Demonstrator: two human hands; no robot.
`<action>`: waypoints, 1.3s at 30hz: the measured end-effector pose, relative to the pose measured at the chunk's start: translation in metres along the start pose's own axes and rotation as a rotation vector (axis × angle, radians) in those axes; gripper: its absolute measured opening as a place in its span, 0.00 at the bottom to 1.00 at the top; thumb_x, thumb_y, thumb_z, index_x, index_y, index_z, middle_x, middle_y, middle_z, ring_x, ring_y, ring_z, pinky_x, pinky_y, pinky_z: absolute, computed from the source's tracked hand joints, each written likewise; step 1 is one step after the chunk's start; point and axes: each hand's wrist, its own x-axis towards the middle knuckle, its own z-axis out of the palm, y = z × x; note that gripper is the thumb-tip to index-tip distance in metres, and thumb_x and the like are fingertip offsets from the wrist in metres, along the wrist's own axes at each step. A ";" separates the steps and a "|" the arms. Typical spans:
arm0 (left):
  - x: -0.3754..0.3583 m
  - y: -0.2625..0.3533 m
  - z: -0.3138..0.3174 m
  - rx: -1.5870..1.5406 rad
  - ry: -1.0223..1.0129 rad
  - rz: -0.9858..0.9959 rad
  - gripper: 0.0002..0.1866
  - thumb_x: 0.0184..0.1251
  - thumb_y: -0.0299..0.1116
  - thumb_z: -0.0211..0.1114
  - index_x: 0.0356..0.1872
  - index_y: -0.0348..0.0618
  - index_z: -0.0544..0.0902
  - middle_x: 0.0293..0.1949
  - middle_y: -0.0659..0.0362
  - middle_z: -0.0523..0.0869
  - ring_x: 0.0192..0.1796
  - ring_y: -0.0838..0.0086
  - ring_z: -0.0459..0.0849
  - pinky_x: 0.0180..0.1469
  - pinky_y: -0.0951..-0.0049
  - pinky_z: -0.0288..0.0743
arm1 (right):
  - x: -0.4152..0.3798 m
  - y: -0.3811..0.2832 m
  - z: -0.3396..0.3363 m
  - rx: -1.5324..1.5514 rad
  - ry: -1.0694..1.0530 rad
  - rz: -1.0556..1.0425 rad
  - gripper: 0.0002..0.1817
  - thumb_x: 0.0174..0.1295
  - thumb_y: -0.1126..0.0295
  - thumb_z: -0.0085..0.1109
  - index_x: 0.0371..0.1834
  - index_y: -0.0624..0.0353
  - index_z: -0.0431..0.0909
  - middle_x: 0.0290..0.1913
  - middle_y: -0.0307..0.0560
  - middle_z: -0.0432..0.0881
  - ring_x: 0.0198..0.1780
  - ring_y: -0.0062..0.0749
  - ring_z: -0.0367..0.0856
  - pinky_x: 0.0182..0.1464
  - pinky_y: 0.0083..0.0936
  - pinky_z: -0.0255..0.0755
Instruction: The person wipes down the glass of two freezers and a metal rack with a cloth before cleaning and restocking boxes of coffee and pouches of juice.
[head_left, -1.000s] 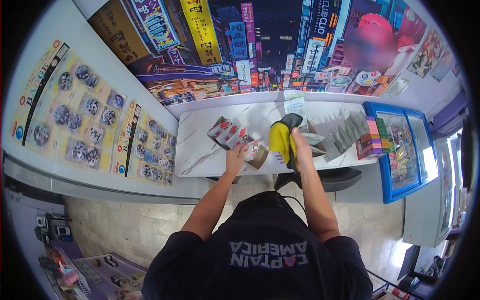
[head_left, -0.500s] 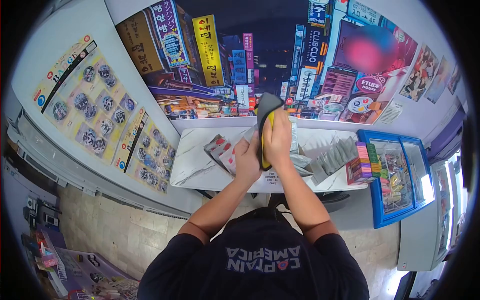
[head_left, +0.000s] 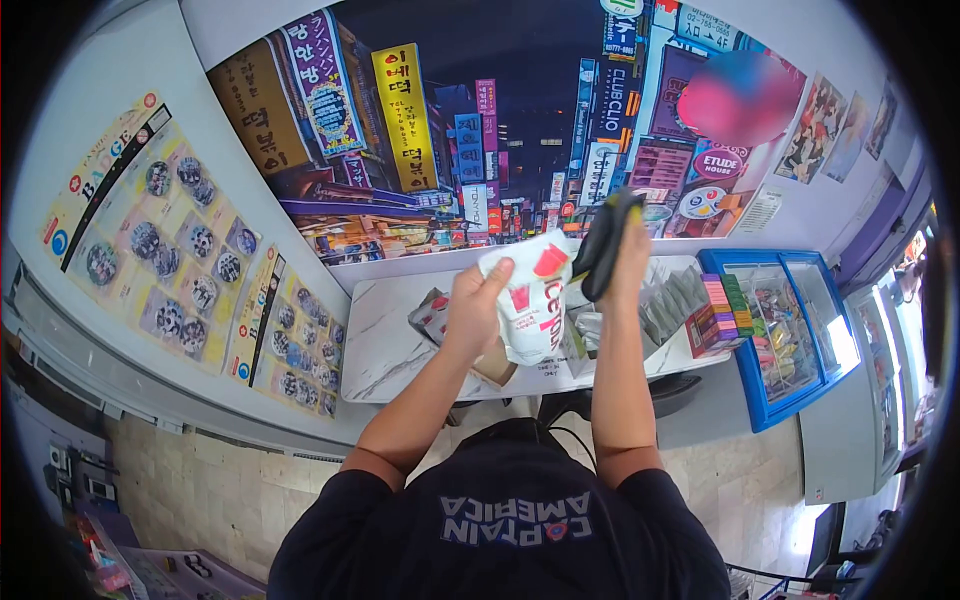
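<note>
A white pouch (head_left: pixel 530 315) with red print and pictures is raised over the counter, its left edge pinched by my left hand (head_left: pixel 475 308), thumb on the printed face. My right hand (head_left: pixel 630 262) is wrapped round a black hand tool (head_left: pixel 602 250) with yellow parts, long and clamp-like in shape. The tool is tilted just right of the pouch and overlaps its upper right edge in this view. Below and left of my left hand, other pouches with red print (head_left: pixel 428 316) lie on the white marbled counter (head_left: pixel 385 345).
A row of silver-grey pouches (head_left: pixel 668 305) stands on the counter's right side, beside stacked coloured boxes (head_left: pixel 714 318). Farther right is a blue-framed freezer (head_left: pixel 762 385) with sliding glass lids. A badge display board (head_left: pixel 170 240) stands at left; a street-scene mural (head_left: pixel 530 90) covers the wall ahead.
My hands, close together around the tool before, have moved apart. The tool has shifted right with my right hand, and the pouch's printed face now shows in my left hand.
</note>
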 end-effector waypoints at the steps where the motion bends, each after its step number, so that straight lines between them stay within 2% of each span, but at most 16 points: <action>1: 0.004 0.010 -0.005 -0.089 -0.010 -0.003 0.15 0.75 0.32 0.56 0.54 0.30 0.78 0.48 0.53 0.86 0.47 0.70 0.85 0.51 0.70 0.78 | -0.006 0.001 0.005 0.269 -0.103 -0.015 0.16 0.74 0.59 0.48 0.49 0.62 0.75 0.36 0.41 0.80 0.33 0.24 0.79 0.35 0.23 0.74; 2: 0.009 0.015 -0.009 -0.108 -0.025 0.003 0.16 0.75 0.33 0.57 0.55 0.30 0.77 0.50 0.52 0.85 0.49 0.69 0.85 0.52 0.68 0.79 | -0.016 0.001 0.014 0.537 -0.207 -0.031 0.17 0.74 0.57 0.49 0.51 0.62 0.73 0.38 0.42 0.80 0.34 0.25 0.80 0.36 0.24 0.76; 3: 0.013 0.020 -0.013 -0.128 -0.040 0.006 0.17 0.75 0.33 0.57 0.57 0.31 0.76 0.52 0.50 0.84 0.51 0.67 0.85 0.53 0.66 0.79 | -0.041 -0.007 0.030 -0.038 -0.188 -0.158 0.20 0.73 0.55 0.49 0.54 0.62 0.72 0.41 0.45 0.81 0.37 0.29 0.81 0.40 0.28 0.77; 5: 0.022 0.021 -0.021 -0.073 -0.049 0.013 0.19 0.77 0.37 0.52 0.59 0.34 0.75 0.55 0.49 0.82 0.54 0.65 0.83 0.57 0.63 0.78 | -0.094 0.006 0.073 -0.966 -0.108 -0.684 0.23 0.73 0.55 0.47 0.60 0.62 0.69 0.45 0.52 0.81 0.43 0.38 0.82 0.48 0.35 0.76; 7: 0.009 0.025 -0.027 -0.302 -0.034 -0.123 0.21 0.79 0.38 0.43 0.61 0.37 0.75 0.55 0.52 0.83 0.54 0.65 0.83 0.58 0.65 0.77 | -0.108 0.025 0.090 -1.251 0.008 -1.088 0.22 0.74 0.60 0.46 0.64 0.63 0.67 0.48 0.57 0.80 0.48 0.45 0.81 0.53 0.39 0.74; 8: 0.006 0.028 -0.028 -0.416 -0.030 -0.191 0.22 0.79 0.39 0.39 0.62 0.38 0.75 0.56 0.53 0.83 0.54 0.66 0.83 0.59 0.65 0.76 | -0.103 0.030 0.094 -1.193 0.065 -1.083 0.22 0.74 0.62 0.45 0.65 0.64 0.66 0.50 0.59 0.80 0.50 0.47 0.80 0.55 0.39 0.72; 10: 0.010 0.027 -0.023 0.018 -0.077 -0.047 0.19 0.78 0.34 0.43 0.62 0.38 0.75 0.56 0.55 0.82 0.56 0.68 0.81 0.62 0.66 0.73 | -0.093 0.034 0.101 -0.922 0.072 -0.802 0.22 0.73 0.66 0.44 0.67 0.66 0.65 0.53 0.60 0.78 0.53 0.49 0.79 0.57 0.37 0.70; 12: 0.008 0.030 -0.017 -0.037 -0.146 0.018 0.16 0.77 0.30 0.50 0.59 0.35 0.76 0.55 0.56 0.83 0.55 0.72 0.80 0.61 0.69 0.71 | -0.082 0.033 0.095 -0.482 -0.002 -0.264 0.22 0.73 0.68 0.43 0.67 0.67 0.65 0.57 0.60 0.76 0.56 0.49 0.77 0.59 0.34 0.69; 15: 0.012 0.041 -0.019 -0.117 -0.228 -0.016 0.15 0.77 0.30 0.52 0.58 0.32 0.76 0.54 0.56 0.83 0.53 0.75 0.79 0.59 0.72 0.70 | -0.081 0.046 0.079 -0.516 0.022 -0.288 0.23 0.70 0.70 0.49 0.66 0.68 0.66 0.57 0.57 0.76 0.58 0.48 0.77 0.61 0.32 0.67; 18: 0.011 0.053 -0.026 -0.152 -0.266 -0.092 0.15 0.77 0.30 0.53 0.57 0.32 0.77 0.54 0.55 0.82 0.55 0.75 0.79 0.60 0.72 0.70 | -0.094 0.070 0.066 -0.535 0.097 -0.618 0.24 0.64 0.75 0.57 0.64 0.67 0.68 0.52 0.53 0.80 0.54 0.42 0.80 0.58 0.31 0.69; 23: 0.025 0.073 -0.040 -0.266 -0.341 -0.195 0.14 0.75 0.31 0.55 0.53 0.33 0.79 0.51 0.52 0.85 0.51 0.67 0.85 0.56 0.63 0.77 | -0.130 0.112 0.023 -0.476 -0.124 -0.272 0.33 0.53 0.75 0.68 0.63 0.65 0.68 0.56 0.45 0.77 0.55 0.30 0.76 0.60 0.29 0.68; 26: 0.030 0.082 -0.039 -0.282 -0.326 -0.254 0.14 0.75 0.31 0.55 0.53 0.33 0.79 0.51 0.52 0.85 0.52 0.67 0.84 0.57 0.62 0.77 | -0.145 0.101 0.028 -0.355 -0.153 -0.231 0.32 0.50 0.73 0.70 0.60 0.65 0.70 0.52 0.43 0.79 0.52 0.29 0.77 0.58 0.27 0.69; 27: 0.030 0.084 -0.038 -0.282 -0.341 -0.273 0.14 0.75 0.31 0.56 0.54 0.34 0.79 0.52 0.52 0.84 0.53 0.67 0.84 0.58 0.63 0.76 | -0.140 0.108 0.016 -0.370 -0.242 -0.184 0.41 0.46 0.72 0.73 0.66 0.64 0.65 0.57 0.41 0.75 0.54 0.26 0.75 0.58 0.25 0.70; 30: 0.037 0.081 -0.039 -0.264 -0.292 -0.266 0.14 0.74 0.30 0.57 0.55 0.34 0.78 0.52 0.54 0.84 0.54 0.67 0.83 0.59 0.64 0.75 | -0.137 0.099 0.018 -0.252 -0.100 -0.020 0.41 0.45 0.75 0.72 0.65 0.64 0.65 0.56 0.41 0.76 0.53 0.24 0.76 0.56 0.25 0.71; 36: 0.044 0.066 -0.054 -0.109 -0.426 -0.077 0.18 0.72 0.30 0.59 0.60 0.36 0.74 0.56 0.55 0.82 0.56 0.68 0.82 0.60 0.65 0.74 | -0.141 0.070 0.039 -0.310 0.105 -0.284 0.18 0.58 0.81 0.61 0.53 0.64 0.76 0.43 0.40 0.81 0.42 0.23 0.79 0.47 0.23 0.74; 39: 0.024 0.046 -0.055 -0.345 -0.540 -0.179 0.28 0.74 0.35 0.56 0.70 0.38 0.61 0.65 0.48 0.74 0.66 0.60 0.74 0.68 0.60 0.67 | -0.141 0.052 0.058 -0.312 0.081 -0.286 0.09 0.64 0.78 0.59 0.47 0.64 0.80 0.40 0.39 0.83 0.40 0.22 0.80 0.46 0.21 0.74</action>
